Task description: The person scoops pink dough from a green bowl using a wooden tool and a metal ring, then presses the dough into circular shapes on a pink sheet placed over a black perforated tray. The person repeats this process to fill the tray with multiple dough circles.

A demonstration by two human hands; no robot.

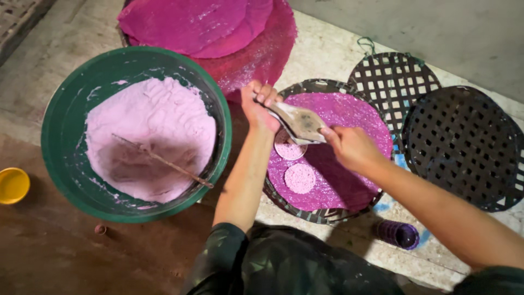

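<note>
Held between both hands over the middle of a round woven tray (327, 214): a flat scoop (299, 122), grey and smeared with pale pink paste. Gripped at its upper left end by the left hand (260, 106), fingers (266, 97) curled shut around the handle; pinched at its right edge by the right hand (349, 145), fingertips (326, 133) closed on the blade. Tilted down toward a small pink disc (288, 149) directly beneath, touching or just above it, hard to tell which. Just below that disc, nearer the tray's front edge, a second small pink disc (300, 178), round, grainy, paler than the magenta sheet (349, 112) spread across the tray.

Left of the tray, touching its rim, a large green basin (65, 125) filled with pale pink paste (158, 120), hollowed out at the front, a thin stick (164, 161) lying across the hollow. Behind the basin, a stack of magenta sheets (207, 22). To the right of the tray, two bare dark woven trays (464, 142), overlapping. At the floor's left edge, a yellow cup (13, 184); near the tray's front right, a purple cup (398, 234) lying on its side.
</note>
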